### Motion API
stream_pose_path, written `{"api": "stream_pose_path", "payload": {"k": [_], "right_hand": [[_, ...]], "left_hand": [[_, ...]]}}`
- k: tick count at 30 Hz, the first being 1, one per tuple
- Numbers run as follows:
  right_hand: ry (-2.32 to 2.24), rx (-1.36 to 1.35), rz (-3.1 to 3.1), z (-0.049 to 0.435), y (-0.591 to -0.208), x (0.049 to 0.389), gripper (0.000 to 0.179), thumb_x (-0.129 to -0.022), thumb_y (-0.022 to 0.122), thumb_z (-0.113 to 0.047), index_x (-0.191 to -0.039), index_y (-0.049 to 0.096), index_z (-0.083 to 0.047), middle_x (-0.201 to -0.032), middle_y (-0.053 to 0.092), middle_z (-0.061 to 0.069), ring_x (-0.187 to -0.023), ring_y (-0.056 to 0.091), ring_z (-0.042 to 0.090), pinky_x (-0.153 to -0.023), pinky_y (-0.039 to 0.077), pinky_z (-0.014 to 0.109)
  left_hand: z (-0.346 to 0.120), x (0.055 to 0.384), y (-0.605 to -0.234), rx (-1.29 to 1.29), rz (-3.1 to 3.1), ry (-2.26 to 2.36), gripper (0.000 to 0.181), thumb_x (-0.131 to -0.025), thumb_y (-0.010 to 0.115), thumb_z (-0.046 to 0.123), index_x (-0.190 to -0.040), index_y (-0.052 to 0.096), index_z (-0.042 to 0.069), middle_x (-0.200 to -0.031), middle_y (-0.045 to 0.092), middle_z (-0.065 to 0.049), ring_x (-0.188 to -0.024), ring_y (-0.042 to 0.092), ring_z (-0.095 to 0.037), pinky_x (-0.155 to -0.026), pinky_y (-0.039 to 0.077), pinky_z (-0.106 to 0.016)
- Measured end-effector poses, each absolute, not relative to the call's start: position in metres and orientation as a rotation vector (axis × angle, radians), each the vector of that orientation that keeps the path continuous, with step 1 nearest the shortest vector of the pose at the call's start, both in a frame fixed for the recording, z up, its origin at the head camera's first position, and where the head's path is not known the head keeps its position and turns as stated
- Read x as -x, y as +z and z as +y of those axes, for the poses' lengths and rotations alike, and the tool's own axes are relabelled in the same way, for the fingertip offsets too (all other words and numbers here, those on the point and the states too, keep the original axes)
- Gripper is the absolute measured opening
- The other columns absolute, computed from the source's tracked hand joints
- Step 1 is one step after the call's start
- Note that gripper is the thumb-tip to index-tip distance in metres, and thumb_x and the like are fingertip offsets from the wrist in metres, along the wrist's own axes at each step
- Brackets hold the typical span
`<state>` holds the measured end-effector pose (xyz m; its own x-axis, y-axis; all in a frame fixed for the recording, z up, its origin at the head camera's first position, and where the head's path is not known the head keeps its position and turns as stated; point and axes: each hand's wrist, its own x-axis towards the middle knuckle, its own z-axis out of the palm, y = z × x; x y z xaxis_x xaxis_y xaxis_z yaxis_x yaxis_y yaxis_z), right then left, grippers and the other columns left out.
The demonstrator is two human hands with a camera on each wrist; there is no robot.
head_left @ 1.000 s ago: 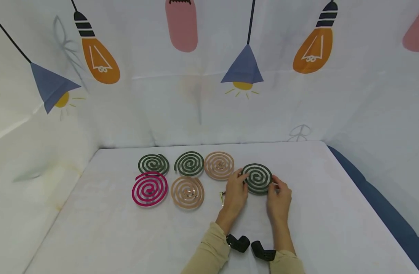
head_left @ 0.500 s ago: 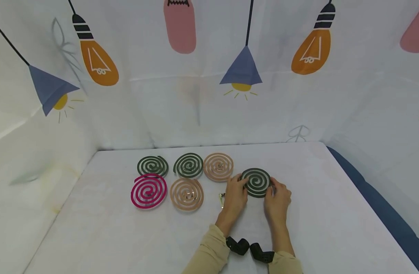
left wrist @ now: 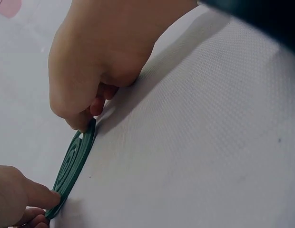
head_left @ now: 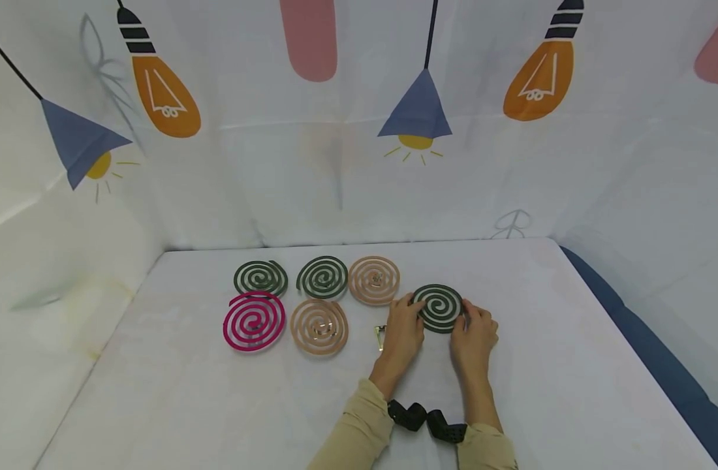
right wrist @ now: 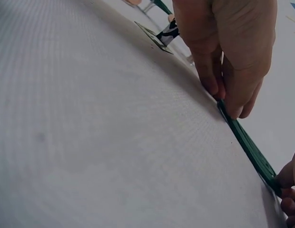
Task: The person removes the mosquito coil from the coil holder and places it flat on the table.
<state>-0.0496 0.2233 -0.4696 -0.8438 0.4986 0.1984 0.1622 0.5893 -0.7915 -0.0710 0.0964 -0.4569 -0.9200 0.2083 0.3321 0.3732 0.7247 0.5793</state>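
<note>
A dark green mosquito coil (head_left: 438, 308) lies flat between my two hands, close over the table in the head view. My left hand (head_left: 403, 329) pinches its left rim between thumb and fingers. On the opposite rim, the right hand (head_left: 475, 336) grips it, fingertips at the edge. The left wrist view shows the coil (left wrist: 71, 161) tilted by the camera angle, the right hand (left wrist: 85, 71) above and the left hand (left wrist: 16, 194) at lower left. A small metal coil stand (head_left: 379, 336) is partly hidden behind my left hand.
Left of the hands lie two more green coils (head_left: 322, 277), two tan coils (head_left: 373, 281) and a magenta coil (head_left: 254, 321). Metal glints show at some centres. The magenta one overlaps a green one. A white cloth covers the table (head_left: 218, 405); a printed curtain (head_left: 277, 176) hangs behind.
The held green coil has shifted slightly toward me and left since a second ago, both hands still on its rim. The view tips a little; the other coils stay in place.
</note>
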Motion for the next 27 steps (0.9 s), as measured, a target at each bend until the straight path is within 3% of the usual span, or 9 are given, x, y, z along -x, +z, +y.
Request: {"api": "stream_pose_path", "payload": {"k": [11, 27], "right_hand": [[1.157, 0.508, -2.365, 0.2220, -0.4718, 0.0512, 0.042, -0.087, 0.049, -0.001, -0.129, 0.047, 0.003, -0.112, 0.053, 0.021, -0.106, 0.042, 0.038, -0.090, 0.024, 0.054], [1.197, 0.547, -2.368, 0.2223, -0.4688, 0.0514, 0.040, -0.088, 0.050, -0.007, -0.126, 0.050, 0.004, -0.115, 0.053, 0.022, -0.108, 0.043, 0.036, -0.095, 0.023, 0.054]], "left_hand": [[0.0943, 0.0732, -0.4584, 0.482, -2.653, -0.971, 0.032, -0.080, 0.066, 0.001, -0.111, 0.068, 0.005, -0.124, 0.062, -0.016, -0.108, 0.057, -0.029, -0.093, 0.046, -0.035], [0.0943, 0.0723, -0.4521, 0.486, -2.735, -1.044, 0.037, -0.083, 0.065, 0.006, -0.120, 0.064, 0.006, -0.130, 0.057, -0.016, -0.117, 0.056, -0.030, -0.100, 0.044, -0.037]]}}
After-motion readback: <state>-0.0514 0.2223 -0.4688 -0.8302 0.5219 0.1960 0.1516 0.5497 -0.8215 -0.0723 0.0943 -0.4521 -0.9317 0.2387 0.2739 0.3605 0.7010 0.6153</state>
